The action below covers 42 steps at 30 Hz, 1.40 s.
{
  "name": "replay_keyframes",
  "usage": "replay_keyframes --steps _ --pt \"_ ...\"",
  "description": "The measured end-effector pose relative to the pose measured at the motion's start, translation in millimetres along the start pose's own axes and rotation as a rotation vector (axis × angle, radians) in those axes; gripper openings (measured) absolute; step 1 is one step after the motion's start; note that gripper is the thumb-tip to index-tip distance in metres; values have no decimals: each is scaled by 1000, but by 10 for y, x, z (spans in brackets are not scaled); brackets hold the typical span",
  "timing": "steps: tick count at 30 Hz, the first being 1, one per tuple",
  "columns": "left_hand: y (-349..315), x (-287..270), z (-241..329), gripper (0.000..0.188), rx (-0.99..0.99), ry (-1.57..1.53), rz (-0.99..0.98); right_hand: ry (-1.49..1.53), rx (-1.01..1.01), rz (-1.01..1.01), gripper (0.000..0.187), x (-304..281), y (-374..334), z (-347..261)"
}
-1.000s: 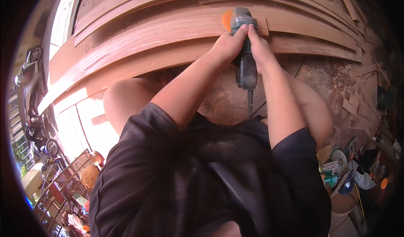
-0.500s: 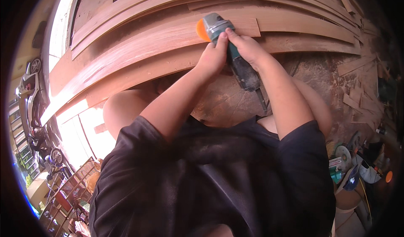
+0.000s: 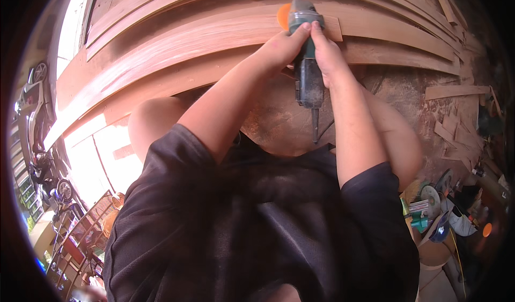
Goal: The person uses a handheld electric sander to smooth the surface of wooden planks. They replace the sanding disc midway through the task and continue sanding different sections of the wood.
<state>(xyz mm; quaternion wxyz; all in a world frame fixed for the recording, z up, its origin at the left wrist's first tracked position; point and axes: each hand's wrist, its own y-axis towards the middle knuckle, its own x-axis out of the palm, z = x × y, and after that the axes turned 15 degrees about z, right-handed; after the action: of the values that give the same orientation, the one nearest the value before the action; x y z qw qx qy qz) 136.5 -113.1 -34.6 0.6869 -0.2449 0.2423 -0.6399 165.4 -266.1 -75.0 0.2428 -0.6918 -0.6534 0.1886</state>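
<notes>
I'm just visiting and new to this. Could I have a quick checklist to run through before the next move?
1. Left hand and right hand both gripping the grey, green and black power tool: ok.
2. Left hand safely away from the round orange disc: cannot tell; partly hidden.
3. Disc touching the long reddish-brown wooden board: cannot tell.
4. Visible black cord away from the disc: ok.
5. Tool switched off: cannot tell.
</notes>
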Motion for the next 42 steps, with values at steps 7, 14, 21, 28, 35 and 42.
replay_keyframes --steps 7,14,21,28,35,42 --pt "-256 -843 -600 87 9 -216 494 -351 -22 -312 84 1066 -354 -65" --pt "187 -77 -620 93 151 -19 394 -317 5 -264 81 173 -87 -253" --pt "308 756 202 91 6 84 -40 -74 89 111 69 -612 88 -418" --pt "167 108 161 90 27 134 17 44 17 112 76 -24 92 -91" --pt "-246 -809 -435 80 111 -51 486 -229 21 -285 80 1042 -298 -41" --pt "-72 -253 -523 79 128 -68 516 -305 -16 -267 88 497 -141 -125"
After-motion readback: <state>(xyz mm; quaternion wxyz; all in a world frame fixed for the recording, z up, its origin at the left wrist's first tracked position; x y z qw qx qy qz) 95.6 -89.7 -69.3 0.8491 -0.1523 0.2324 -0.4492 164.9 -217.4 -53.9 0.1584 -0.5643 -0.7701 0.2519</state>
